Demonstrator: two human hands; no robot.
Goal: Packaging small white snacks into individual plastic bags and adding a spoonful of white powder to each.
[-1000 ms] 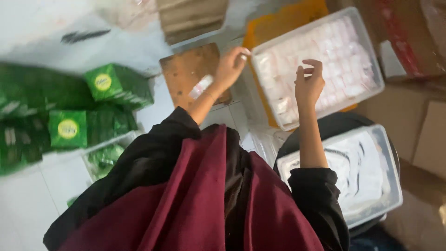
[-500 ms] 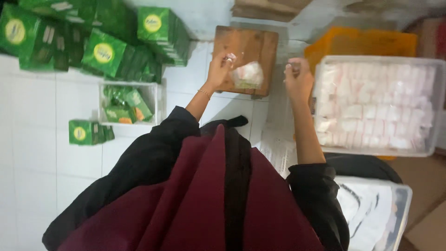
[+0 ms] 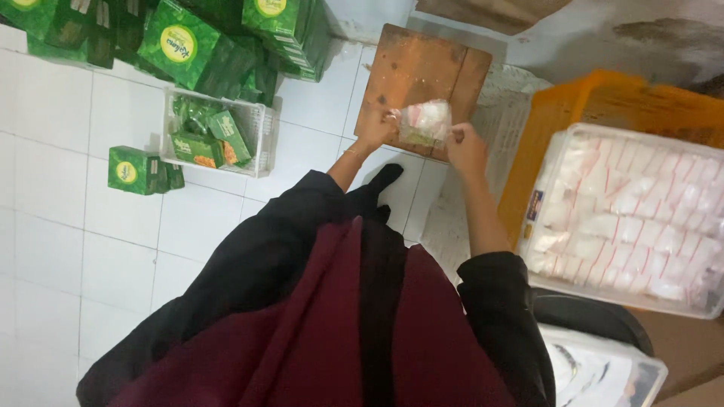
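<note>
Both hands, left and right, have their fingers pinching a small clear packet over the wooden board, beside a tray of packets.

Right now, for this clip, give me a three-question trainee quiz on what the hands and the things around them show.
1. True or false: both hands grip the same small clear packet.
2. What does the packet hang over? A) wooden board B) orange crate C) white wire basket
3. What fills the clear tray that sits on the orange crate?

Key
1. True: the left hand and the right hand pinch its two ends.
2. A.
3. Rows of white packets.
</note>
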